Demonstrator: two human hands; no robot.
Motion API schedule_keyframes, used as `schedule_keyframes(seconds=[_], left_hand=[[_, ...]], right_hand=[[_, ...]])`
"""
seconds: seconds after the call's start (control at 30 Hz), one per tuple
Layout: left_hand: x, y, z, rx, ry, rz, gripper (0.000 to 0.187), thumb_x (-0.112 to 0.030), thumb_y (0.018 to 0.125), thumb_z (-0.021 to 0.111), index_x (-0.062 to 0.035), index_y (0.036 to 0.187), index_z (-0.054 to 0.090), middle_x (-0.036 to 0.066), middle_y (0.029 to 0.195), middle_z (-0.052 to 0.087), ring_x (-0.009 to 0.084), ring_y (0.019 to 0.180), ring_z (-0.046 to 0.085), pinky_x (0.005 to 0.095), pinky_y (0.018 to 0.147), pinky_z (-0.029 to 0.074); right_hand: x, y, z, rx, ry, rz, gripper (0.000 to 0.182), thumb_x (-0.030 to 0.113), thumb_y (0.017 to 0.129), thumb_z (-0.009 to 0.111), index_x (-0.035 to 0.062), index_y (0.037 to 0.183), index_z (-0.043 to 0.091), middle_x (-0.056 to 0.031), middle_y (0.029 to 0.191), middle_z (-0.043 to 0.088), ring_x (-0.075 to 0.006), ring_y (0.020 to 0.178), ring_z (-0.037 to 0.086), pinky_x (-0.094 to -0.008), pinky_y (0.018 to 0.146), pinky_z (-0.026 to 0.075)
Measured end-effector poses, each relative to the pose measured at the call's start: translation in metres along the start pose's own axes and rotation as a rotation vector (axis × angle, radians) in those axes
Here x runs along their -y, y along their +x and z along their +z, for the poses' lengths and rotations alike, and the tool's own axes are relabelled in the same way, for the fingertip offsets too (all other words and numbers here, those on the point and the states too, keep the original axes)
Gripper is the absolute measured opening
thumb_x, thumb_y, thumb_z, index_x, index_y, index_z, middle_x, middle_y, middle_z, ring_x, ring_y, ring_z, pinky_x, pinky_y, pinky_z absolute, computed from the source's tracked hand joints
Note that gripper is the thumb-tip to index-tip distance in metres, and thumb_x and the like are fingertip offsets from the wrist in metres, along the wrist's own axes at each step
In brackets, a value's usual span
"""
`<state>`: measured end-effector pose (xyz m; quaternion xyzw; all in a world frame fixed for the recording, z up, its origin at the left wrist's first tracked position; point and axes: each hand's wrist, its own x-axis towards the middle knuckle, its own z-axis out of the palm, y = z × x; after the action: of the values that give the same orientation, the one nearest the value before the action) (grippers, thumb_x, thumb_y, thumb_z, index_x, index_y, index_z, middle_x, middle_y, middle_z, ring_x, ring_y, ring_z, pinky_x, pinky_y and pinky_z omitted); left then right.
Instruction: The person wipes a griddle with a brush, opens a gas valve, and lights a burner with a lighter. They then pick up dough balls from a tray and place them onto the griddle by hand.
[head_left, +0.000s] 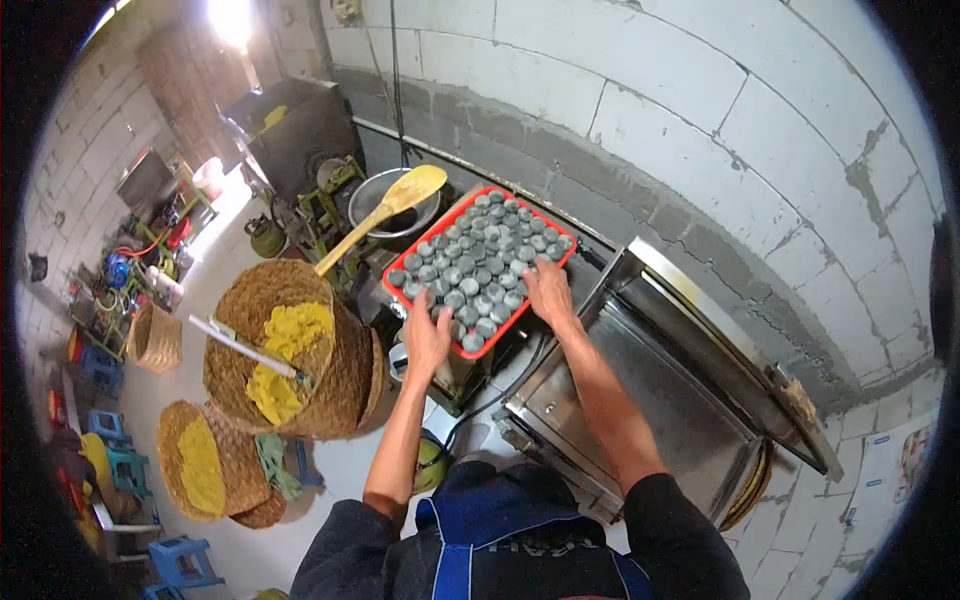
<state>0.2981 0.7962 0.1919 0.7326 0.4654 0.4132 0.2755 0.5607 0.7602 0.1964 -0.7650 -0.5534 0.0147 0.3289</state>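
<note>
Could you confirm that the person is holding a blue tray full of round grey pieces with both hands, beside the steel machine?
Not quite: the tray is red, not blue, as the head view shows. The left hand and right hand do grip its near edge, it is full of round grey pieces, and the steel machine stands beside it.

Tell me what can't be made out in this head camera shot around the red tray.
Head view:
- What the grey round pieces in the red tray are: too small.
- Left hand and right hand grip on the tray: fingers partly hidden by its rim.
- What supports the tray: hidden beneath it.
- Metal bowl contents: blocked by the wooden paddle.
</note>
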Motion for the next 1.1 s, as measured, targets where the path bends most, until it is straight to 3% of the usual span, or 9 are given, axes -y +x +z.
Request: schedule_keyframes(seconds=[0.27,0.33,0.53,0.7,0.8,0.9,1.0,1.07,1.1], left_hand=[[0.038,0.209,0.135,0.332,0.302,0.228,0.047,-0.020,0.092,0.058,0.0025,0.132,0.049,0.025,0.138,0.048,0.0421,0.125,0.048,0.0505,0.101,0.040],[0.056,0.226,0.160,0.331,0.360,0.321,0.045,-0.022,0.093,0.056,0.0014,0.132,0.050,0.024,0.143,0.044,0.0413,0.130,0.043,0.0517,0.104,0.038],[0.060,0.248,0.163,0.644,0.379,0.259,0.040,-0.020,0.092,0.059,-0.0031,0.128,0.054,0.018,0.146,0.041,0.0410,0.136,0.036,0.0576,0.110,0.030],[0.041,0.254,0.143,0.619,0.271,0.231,0.038,-0.017,0.082,0.072,-0.0021,0.115,0.058,0.020,0.124,0.058,0.0371,0.128,0.047,0.0572,0.107,0.030],[0.040,0.248,0.135,0.623,0.281,0.229,0.037,-0.016,0.078,0.077,-0.0016,0.107,0.058,0.018,0.100,0.067,0.0371,0.108,0.061,0.0556,0.093,0.041],[0.052,0.239,0.130,0.342,0.027,0.229,0.034,-0.014,0.078,0.077,-0.0001,0.102,0.058,0.014,0.084,0.068,0.0341,0.079,0.067,0.0513,0.073,0.047],[0.059,0.233,0.119,0.275,-0.229,0.032,0.025,-0.010,0.083,0.074,-0.0003,0.098,0.057,0.011,0.078,0.065,0.0242,0.063,0.064,0.0396,0.056,0.048],[0.050,0.221,0.111,0.286,-0.575,-0.475,0.016,-0.009,0.090,0.067,-0.0016,0.098,0.056,0.007,0.076,0.063,0.0134,0.062,0.061,0.0294,0.051,0.047],[0.053,0.216,0.112,0.269,-0.604,-0.498,0.012,-0.009,0.094,0.063,-0.0024,0.099,0.055,0.004,0.076,0.061,0.0105,0.063,0.059,0.0239,0.048,0.045]], right_hand=[[-0.017,0.083,0.064,0.223,-0.422,0.147,0.025,0.028,0.091,0.059,0.0056,0.098,0.068,-0.0149,0.099,0.068,-0.0342,0.096,0.064,-0.0519,0.086,0.046],[-0.006,0.078,0.059,0.094,-0.400,0.144,0.021,0.024,0.084,0.065,0.0055,0.093,0.069,-0.0155,0.093,0.067,-0.0343,0.093,0.063,-0.0509,0.081,0.048],[-0.018,0.101,0.059,-0.017,0.352,0.205,0.030,0.025,0.076,0.077,0.0026,0.094,0.068,-0.0166,0.089,0.066,-0.0391,0.085,0.062,-0.0469,0.081,0.047],[-0.025,0.109,0.095,0.029,0.060,-0.018,0.029,0.029,0.082,0.072,0.0039,0.094,0.070,-0.0197,0.095,0.067,-0.0407,0.092,0.061,-0.0477,0.082,0.048],[0.004,0.102,0.072,0.147,0.005,0.027,0.032,0.030,0.081,0.072,0.0051,0.101,0.069,-0.0207,0.099,0.066,-0.0413,0.094,0.060,-0.0471,0.085,0.048],[0.006,0.095,0.073,0.125,0.215,0.027,0.039,0.032,0.081,0.073,0.0049,0.108,0.067,-0.0216,0.105,0.064,-0.0413,0.095,0.060,-0.0478,0.085,0.048],[-0.001,0.113,0.084,0.044,0.391,0.092,0.044,0.034,0.081,0.073,0.0026,0.111,0.065,-0.0218,0.109,0.063,-0.0408,0.096,0.060,-0.0492,0.083,0.048],[-0.004,0.125,0.094,0.017,0.433,0.177,0.045,0.035,0.081,0.073,0.0011,0.110,0.065,-0.0216,0.109,0.062,-0.0403,0.096,0.060,-0.0498,0.082,0.048],[-0.004,0.131,0.100,0.017,0.190,0.088,0.046,0.035,0.081,0.073,0.0001,0.110,0.065,-0.0213,0.108,0.062,-0.0408,0.097,0.059,-0.0498,0.084,0.047]])
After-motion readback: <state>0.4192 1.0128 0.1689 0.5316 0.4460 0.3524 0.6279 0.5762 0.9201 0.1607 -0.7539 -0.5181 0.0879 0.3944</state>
